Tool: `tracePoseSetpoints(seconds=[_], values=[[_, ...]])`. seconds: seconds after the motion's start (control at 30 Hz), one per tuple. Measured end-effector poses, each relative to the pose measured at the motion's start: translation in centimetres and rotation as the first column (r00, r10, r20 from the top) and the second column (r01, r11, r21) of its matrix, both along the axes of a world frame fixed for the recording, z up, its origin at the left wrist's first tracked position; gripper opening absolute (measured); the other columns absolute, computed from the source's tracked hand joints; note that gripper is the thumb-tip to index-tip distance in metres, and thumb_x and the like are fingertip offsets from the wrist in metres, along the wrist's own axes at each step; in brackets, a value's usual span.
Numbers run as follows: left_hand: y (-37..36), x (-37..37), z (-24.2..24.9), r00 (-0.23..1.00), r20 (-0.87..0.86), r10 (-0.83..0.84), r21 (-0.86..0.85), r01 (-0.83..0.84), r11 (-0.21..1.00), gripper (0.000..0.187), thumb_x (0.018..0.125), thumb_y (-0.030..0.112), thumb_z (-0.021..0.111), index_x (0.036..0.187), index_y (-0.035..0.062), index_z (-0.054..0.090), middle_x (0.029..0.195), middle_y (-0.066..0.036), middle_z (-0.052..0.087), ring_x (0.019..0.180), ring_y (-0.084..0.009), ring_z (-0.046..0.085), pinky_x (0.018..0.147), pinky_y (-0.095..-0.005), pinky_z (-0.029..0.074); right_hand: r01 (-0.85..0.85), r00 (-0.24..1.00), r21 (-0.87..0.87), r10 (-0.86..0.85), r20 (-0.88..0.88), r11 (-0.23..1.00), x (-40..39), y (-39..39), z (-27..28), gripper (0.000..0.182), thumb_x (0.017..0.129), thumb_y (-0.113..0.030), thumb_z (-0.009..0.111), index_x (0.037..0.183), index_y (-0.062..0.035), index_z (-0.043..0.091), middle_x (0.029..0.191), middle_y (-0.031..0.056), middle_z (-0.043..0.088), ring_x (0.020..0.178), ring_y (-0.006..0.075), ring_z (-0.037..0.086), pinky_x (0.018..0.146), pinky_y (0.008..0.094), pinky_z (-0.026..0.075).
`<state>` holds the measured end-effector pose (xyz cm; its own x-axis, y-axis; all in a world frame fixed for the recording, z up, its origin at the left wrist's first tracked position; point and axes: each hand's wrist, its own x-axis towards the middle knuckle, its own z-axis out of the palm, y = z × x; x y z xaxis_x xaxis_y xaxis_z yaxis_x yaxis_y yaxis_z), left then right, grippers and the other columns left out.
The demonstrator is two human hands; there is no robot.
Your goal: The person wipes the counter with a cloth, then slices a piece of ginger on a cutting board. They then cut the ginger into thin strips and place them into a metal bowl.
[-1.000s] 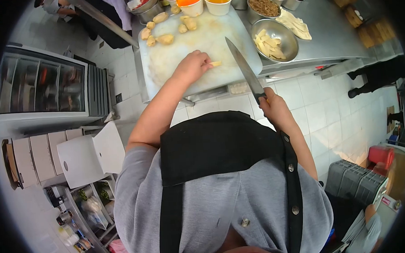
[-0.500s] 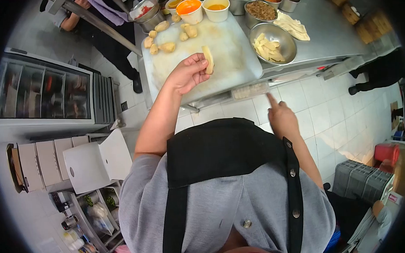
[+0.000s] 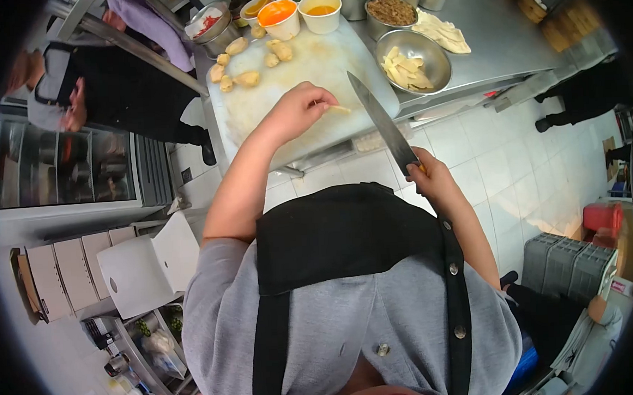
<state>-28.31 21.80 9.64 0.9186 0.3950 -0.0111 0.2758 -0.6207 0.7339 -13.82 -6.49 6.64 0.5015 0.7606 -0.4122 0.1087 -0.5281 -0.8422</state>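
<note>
My left hand [image 3: 300, 115] is over the near part of the white cutting board [image 3: 249, 116], its fingers pinched on a pale yellow piece of peeled ginger [image 3: 341, 109]. The fingers partly hide that piece. My right hand [image 3: 432, 175] grips the handle of a large kitchen knife [image 3: 382, 120] just off the board's near right corner. Its long blade points up and left over the board, apart from the ginger. Several peeled ginger knobs [image 3: 246, 79] lie on the board's far left. Pale slices [image 3: 404, 70] fill part of a steel bowl [image 3: 443, 72] right of the board.
Behind the board stand tubs of orange [image 3: 278, 14] and yellow liquid [image 3: 320, 11] and a bowl of brown mince [image 3: 392, 12]. A folded cloth [image 3: 442, 33] lies on the steel counter [image 3: 490, 56]. Another person [image 3: 124, 86] stands at the left, beyond a metal rail.
A knife now shows in my right hand, where none was visible before. My left hand has lowered the ginger piece from upright to nearly flat. The person at the left is more in view.
</note>
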Motion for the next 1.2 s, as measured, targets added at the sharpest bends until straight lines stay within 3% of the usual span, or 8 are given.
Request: tracePoseSetpoints(seconds=[0.07,0.17,0.27,0.37,0.47,0.57,0.97,1.2], values=[[0.7,1.4,-2.0,0.982,-0.148,-0.119,0.227,0.151,0.962,0.011,0.086,0.003,0.060,0.092,0.0067,0.068,0.098,-0.008,0.060,0.094,-0.0244,0.056,0.084,-0.0331,0.047,0.057,0.991,0.044,-0.051,-0.123,0.997,0.0,-0.4,-1.1,0.039,0.092,-0.014,0.054,0.129,-0.0012,0.050,0.082,0.0106,0.064,0.064,0.0134,0.057,0.058,0.0283,0.047],[1.0,3.6,-3.8,0.952,-0.160,-0.263,0.269,0.298,0.916,0.013,0.084,0.001,0.059,0.090,0.0063,0.069,0.099,-0.010,0.060,0.099,-0.0299,0.052,0.087,-0.0357,0.046,0.057,0.973,0.011,-0.053,-0.226,0.998,0.0,-0.2,-0.6,0.040,0.093,-0.014,0.053,0.130,-0.0007,0.049,0.081,0.0086,0.063,0.060,0.0112,0.055,0.054,0.0266,0.046],[1.0,5.9,-4.8,0.944,-0.199,-0.262,0.275,0.310,0.910,0.016,0.083,0.003,0.060,0.097,0.0072,0.068,0.102,-0.010,0.060,0.105,-0.0302,0.052,0.092,-0.0369,0.045,0.058,0.950,0.041,-0.042,-0.310,0.997,0.8,-0.2,-2.8,0.045,0.094,-0.014,0.052,0.138,-0.0071,0.044,0.078,0.0080,0.062,0.054,0.0095,0.051,0.051,0.0262,0.045],[-0.2,6.0,-4.8,0.994,0.032,-0.105,0.304,0.090,0.948,0.023,0.083,0.004,0.061,0.105,0.0087,0.065,0.110,-0.010,0.058,0.111,-0.0305,0.052,0.098,-0.0367,0.043,0.050,0.943,0.031,-0.037,-0.332,0.998,1.0,0.1,-1.3,0.053,0.096,-0.012,0.049,0.147,-0.0170,0.036,0.079,0.0074,0.062,0.053,0.0093,0.052,0.048,0.0247,0.046],[-0.7,4.2,-5.4,1.000,0.023,0.017,0.396,-0.025,0.918,0.033,0.084,0.009,0.064,0.116,0.0111,0.061,0.127,-0.009,0.055,0.123,-0.0303,0.047,0.105,-0.0404,0.038,0.072,0.895,0.101,-0.020,-0.445,0.992,1.5,0.0,-2.6,0.059,0.096,-0.011,0.048,0.150,-0.0285,0.031,0.074,0.0064,0.061,0.049,0.0087,0.048,0.047,0.0237,0.043],[-0.7,1.3,-6.5,0.985,-0.015,-0.172,0.570,0.150,0.808,0.040,0.084,0.017,0.066,0.123,0.0130,0.060,0.142,-0.005,0.047,0.133,-0.0305,0.040,0.110,-0.0459,0.032,0.079,0.847,0.150,0.013,-0.531,0.986,1.9,-0.2,-3.4,0.060,0.096,-0.010,0.048,0.150,-0.0298,0.030,0.074,0.0058,0.061,0.049,0.0084,0.048,0.047,0.0221,0.043],[-3.8,3.7,-8.6,0.995,-0.019,0.096,0.622,-0.063,0.781,0.049,0.092,0.035,0.059,0.134,0.0105,0.052,0.144,-0.004,0.047,0.138,-0.0279,0.035,0.113,-0.0534,0.021,0.103,0.810,0.187,0.027,-0.586,0.977,1.9,-0.2,-3.5,0.060,0.096,-0.007,0.047,0.150,-0.0250,0.031,0.084,0.0017,0.056,0.064,0.0087,0.057,0.049,0.0218,0.045],[-3.6,4.0,-8.4,0.993,-0.102,0.066,0.677,0.021,0.736,0.048,0.096,0.036,0.051,0.136,0.0108,0.050,0.149,-0.004,0.040,0.140,-0.0281,0.032,0.114,-0.0560,0.016,0.118,0.804,0.188,0.018,-0.594,0.975,1.7,-0.7,-3.6,0.060,0.096,-0.006,0.048,0.151,-0.0239,0.030,0.089,0.0015,0.056,0.066,0.0087,0.058,0.048,0.0215,0.045]])
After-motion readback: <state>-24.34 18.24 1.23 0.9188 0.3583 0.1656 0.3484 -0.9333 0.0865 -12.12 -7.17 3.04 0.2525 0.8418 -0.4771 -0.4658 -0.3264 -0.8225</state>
